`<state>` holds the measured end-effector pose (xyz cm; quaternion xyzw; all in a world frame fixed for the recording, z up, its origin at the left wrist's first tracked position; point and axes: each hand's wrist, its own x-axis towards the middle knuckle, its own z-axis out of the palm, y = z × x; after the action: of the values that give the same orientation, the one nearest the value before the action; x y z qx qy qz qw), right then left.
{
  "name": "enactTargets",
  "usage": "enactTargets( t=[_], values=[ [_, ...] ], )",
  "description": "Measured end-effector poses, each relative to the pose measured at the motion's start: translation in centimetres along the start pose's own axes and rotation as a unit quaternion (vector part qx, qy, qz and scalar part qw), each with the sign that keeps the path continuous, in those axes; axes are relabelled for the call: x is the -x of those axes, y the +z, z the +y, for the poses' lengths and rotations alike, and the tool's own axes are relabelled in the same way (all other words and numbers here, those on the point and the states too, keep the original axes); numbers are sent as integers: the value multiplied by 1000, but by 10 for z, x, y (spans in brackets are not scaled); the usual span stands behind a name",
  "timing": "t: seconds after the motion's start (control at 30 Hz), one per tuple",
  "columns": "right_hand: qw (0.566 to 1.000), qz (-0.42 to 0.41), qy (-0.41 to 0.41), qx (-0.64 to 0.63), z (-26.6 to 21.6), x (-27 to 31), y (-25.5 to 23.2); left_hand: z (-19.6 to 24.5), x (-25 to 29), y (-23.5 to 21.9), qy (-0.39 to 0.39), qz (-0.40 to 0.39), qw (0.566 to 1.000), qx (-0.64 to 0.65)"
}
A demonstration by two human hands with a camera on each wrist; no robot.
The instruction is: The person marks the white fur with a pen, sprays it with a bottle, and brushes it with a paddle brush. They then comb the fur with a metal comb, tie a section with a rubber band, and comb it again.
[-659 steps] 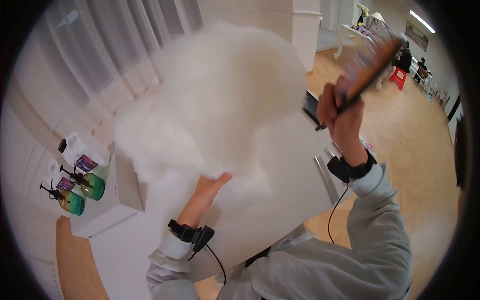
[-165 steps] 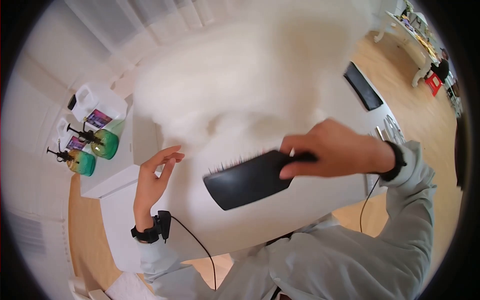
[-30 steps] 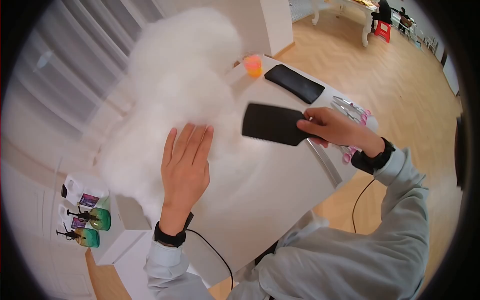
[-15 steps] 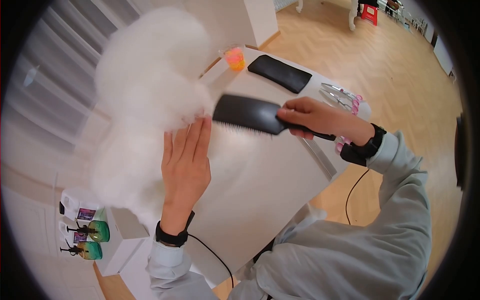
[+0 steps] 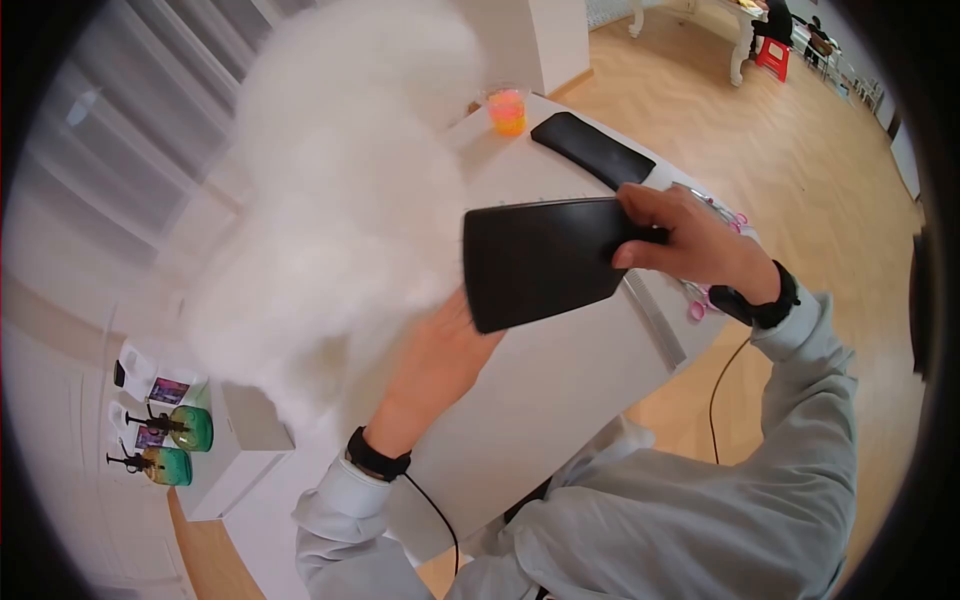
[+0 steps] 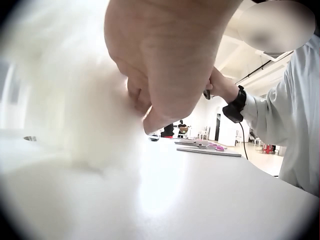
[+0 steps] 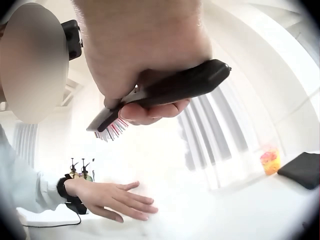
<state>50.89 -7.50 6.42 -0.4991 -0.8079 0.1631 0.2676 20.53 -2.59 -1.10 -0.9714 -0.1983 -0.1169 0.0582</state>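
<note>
A large, fluffy mass of white fur [image 5: 310,210] stands on the white table [image 5: 520,430], left of centre in the head view. My right hand [image 5: 690,240] grips a black paddle hairbrush [image 5: 545,260] by its handle, the flat back turned up. Pale and red bristles show under the brush head in the right wrist view. My left hand [image 5: 440,360] reaches to the near side of the fur, its fingers partly hidden behind the brush in the head view. Seen from the right wrist, the left fingers [image 7: 132,200] are straight and spread. White fur [image 6: 60,110] fills the left wrist view's left side.
A cup with orange and pink contents [image 5: 508,112] and a black pouch [image 5: 592,150] lie at the far edge. Pink-handled scissors [image 5: 698,310] and a metal comb [image 5: 655,325] are at right. Green spray bottles [image 5: 192,427] stand by a white box [image 5: 250,440] at left.
Since half a second ago, the brush has turned its flat back up and come over the left fingers. The left hand has shifted rightward and angled. The gripped brush stays in the right hand.
</note>
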Motion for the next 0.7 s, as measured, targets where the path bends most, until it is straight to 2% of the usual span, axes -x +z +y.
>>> enactTargets(
  t=[0.03,0.07,0.1,0.13,0.2,0.27,0.3,0.33,0.4,0.43,0.47,0.53,0.6,0.67,0.7],
  values=[
    [997,22,-79,-10,-6,-7,1,2,5,3,-2,0,1000,-2],
    [996,22,-81,-11,-10,-15,3,5,10,6,-67,-22,989,128],
    [990,36,-135,-1,-12,-25,6,7,15,8,-130,-42,957,254],
    [980,51,-190,9,-14,-35,9,8,19,5,-130,-42,958,253],
    [978,47,-205,17,-16,-48,14,7,32,-4,18,-18,999,47],
    [989,-12,-142,32,-16,-56,18,4,49,-17,6,-35,999,36],
    [989,-11,-146,31,-12,-55,20,1,56,-23,-4,-52,998,23],
    [992,-56,-110,33,-8,-52,20,-2,63,-29,-7,-51,998,23],
    [983,-165,-38,77,-2,-45,16,-9,77,-40,-68,-18,998,-2],
    [972,-214,-21,98,0,-40,15,-12,83,-45,-69,67,995,9],
    [958,-261,-6,120,0,-36,15,-15,87,-51,-76,71,995,6],
    [937,-320,11,141,-7,-34,16,-20,91,-68,-78,187,978,-53],
    [940,-318,-13,124,-21,-39,19,-31,92,-83,-95,236,959,-123],
    [972,-230,-35,-43,-36,-46,25,-39,85,-93,-163,283,923,-203],
    [973,-195,-59,-111,-53,-50,27,-43,83,-98,-168,285,920,-210]
  ],
)
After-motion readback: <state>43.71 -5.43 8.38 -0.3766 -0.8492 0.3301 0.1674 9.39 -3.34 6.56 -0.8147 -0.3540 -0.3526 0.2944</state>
